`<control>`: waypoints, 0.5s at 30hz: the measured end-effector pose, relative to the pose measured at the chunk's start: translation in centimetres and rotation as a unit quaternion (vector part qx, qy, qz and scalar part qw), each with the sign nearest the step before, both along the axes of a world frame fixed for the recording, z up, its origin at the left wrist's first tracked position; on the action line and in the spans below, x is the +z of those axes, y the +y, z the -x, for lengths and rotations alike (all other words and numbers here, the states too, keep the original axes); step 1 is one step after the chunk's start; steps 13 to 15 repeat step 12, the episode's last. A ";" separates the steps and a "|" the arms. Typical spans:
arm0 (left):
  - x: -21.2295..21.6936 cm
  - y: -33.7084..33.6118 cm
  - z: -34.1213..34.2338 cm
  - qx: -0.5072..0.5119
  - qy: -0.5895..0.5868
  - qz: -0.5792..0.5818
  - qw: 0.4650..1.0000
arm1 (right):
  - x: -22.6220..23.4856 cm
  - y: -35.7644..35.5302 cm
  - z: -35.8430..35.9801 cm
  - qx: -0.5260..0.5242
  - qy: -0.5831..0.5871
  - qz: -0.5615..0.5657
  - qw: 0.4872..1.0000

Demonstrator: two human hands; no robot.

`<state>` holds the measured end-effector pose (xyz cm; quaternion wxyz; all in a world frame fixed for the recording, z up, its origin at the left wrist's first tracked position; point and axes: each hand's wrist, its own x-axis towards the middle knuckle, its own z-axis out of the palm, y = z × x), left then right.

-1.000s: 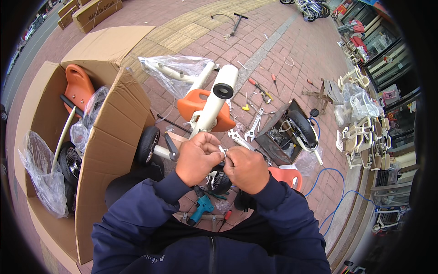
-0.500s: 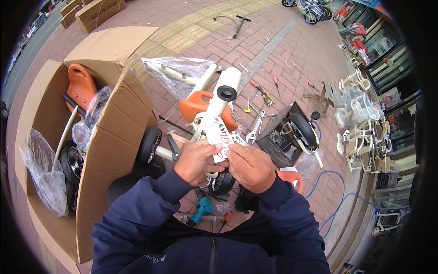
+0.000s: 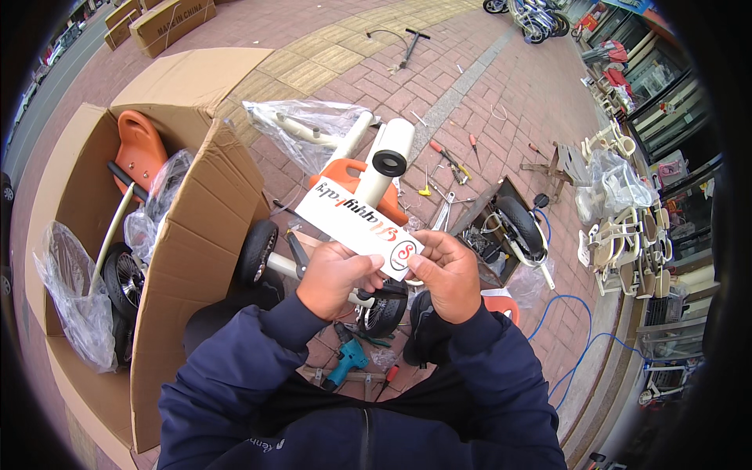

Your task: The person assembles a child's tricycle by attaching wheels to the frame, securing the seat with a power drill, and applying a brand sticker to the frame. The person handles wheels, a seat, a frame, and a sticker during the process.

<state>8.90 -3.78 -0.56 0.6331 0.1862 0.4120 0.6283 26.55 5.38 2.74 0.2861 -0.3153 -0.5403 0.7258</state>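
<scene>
Both my hands pinch the near end of a white sticker strip (image 3: 352,215) with printed lettering and a round emblem. My left hand (image 3: 337,280) grips its lower left corner between thumb and fingers. At the opposite corner, my right hand (image 3: 446,270) has thumb and fingers closed on the edge. Behind the strip stands a cream-white frame tube (image 3: 393,141) with a black-ringed open end. An orange seat (image 3: 342,169) sits behind the strip, which partly covers it. A black tyre (image 3: 381,315) shows below my hands.
On the left, a cardboard box (image 3: 196,211) holds an orange seat and wrapped parts. A teal power drill (image 3: 346,362) lies between my legs. To the right are a metal toolbox (image 3: 478,243), an adjustable wrench (image 3: 446,211) and a blue hose (image 3: 589,321). A floor pump (image 3: 410,47) lies farther off.
The strip has swung from roughly upright to slanting up and left, with its printed face now turned more fully into view. My right hand has turned and shifted slightly along its edge.
</scene>
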 end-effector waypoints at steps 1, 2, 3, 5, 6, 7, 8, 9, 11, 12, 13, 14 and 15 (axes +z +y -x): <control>0.2 -0.1 -0.1 -0.004 0.001 -0.001 1.000 | -0.1 -0.2 0.1 -0.021 -0.012 -0.019 1.000; 0.3 -0.1 -0.1 -0.006 -0.003 -0.018 1.000 | -0.2 -0.5 0.4 -0.042 -0.024 -0.045 0.998; 0.4 -0.1 -0.1 -0.014 0.018 -0.006 1.000 | -0.3 -0.7 0.5 -0.062 -0.030 -0.075 0.995; 0.4 -0.1 -0.1 -0.025 0.048 -0.017 0.998 | -0.3 -0.7 0.6 -0.087 -0.100 -0.296 0.946; 0.4 -0.1 -0.2 -0.019 0.055 -0.018 0.998 | -0.2 -0.7 0.6 -0.097 -0.130 -0.403 0.901; 0.4 0.0 -0.3 -0.012 0.062 -0.024 0.998 | -0.1 -0.8 0.5 -0.079 -0.129 -0.417 0.896; 0.3 0.0 -0.3 -0.006 0.067 -0.030 0.997 | 0.1 -1.0 0.3 -0.062 -0.128 -0.431 0.891; 0.3 0.0 -0.4 0.001 0.082 -0.031 0.996 | 0.3 -1.1 0.2 -0.042 -0.133 -0.438 0.888; 0.4 -0.3 -0.6 0.012 0.103 -0.041 0.994 | 0.2 -1.3 0.3 -0.024 -0.131 -0.444 0.886; 0.4 -0.3 -0.6 0.011 0.111 -0.036 0.993 | 0.2 -1.4 0.4 -0.014 -0.133 -0.443 0.886; 0.4 -0.3 -0.6 0.011 0.111 -0.036 0.993 | 0.2 -1.4 0.4 -0.014 -0.133 -0.443 0.886; 0.4 -0.3 -0.6 0.011 0.111 -0.036 0.993 | 0.2 -1.4 0.4 -0.014 -0.133 -0.443 0.886; 0.4 -0.3 -0.6 0.011 0.111 -0.036 0.993 | 0.2 -1.4 0.4 -0.014 -0.133 -0.443 0.886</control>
